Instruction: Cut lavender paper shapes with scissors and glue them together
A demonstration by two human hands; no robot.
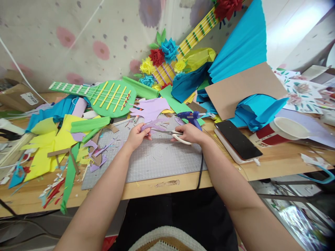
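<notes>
My left hand is closed on a piece of purple crepe paper above the cutting mat. White-handled scissors are in my right hand, with the fingers wrapped round the handles. The blades point left and reach the purple paper near my left fingertips. Whether they are parted is hard to see. Beneath both hands lies the grey gridded cutting mat. A larger purple paper sheet rests just behind them. Beyond my right hand is a blue glue gun.
Paper scraps cover the left side. A green paper guitar and a yellow flowered guitar stand at the back. On the right are a phone, a paper cup, brown cardboard and blue crepe paper.
</notes>
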